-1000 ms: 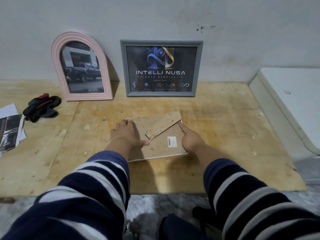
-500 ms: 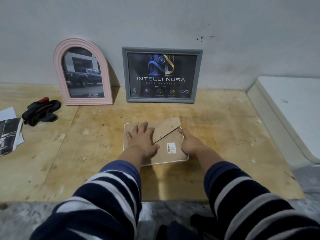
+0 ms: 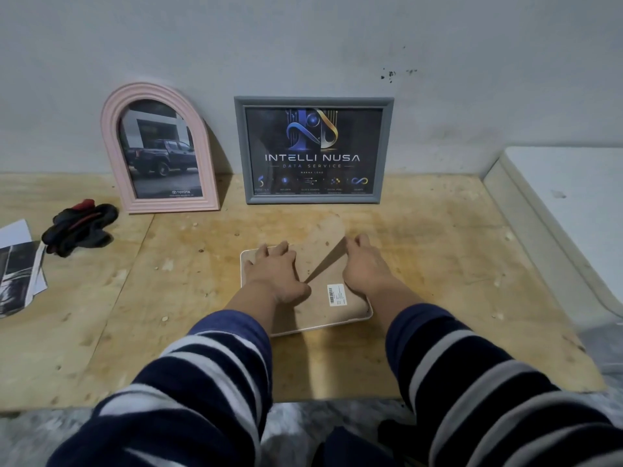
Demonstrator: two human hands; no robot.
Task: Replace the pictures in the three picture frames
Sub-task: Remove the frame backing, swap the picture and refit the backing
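Black gloves beside pink arched frame

a rough, stained plywood tabletop is seen; the face-down frame is backed with matt brown fibreboard; glossy prints are seen.

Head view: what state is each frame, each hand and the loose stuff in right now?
Pink arched frame: upright against wall, truck picture in.
Grey frame: upright against wall, logo picture in.
Third frame: face down on the table, stand flap raised.
Left hand: pressing its back.
Right hand: on its back by the flap.
Gloves: bunched.
Papers: lying loose.
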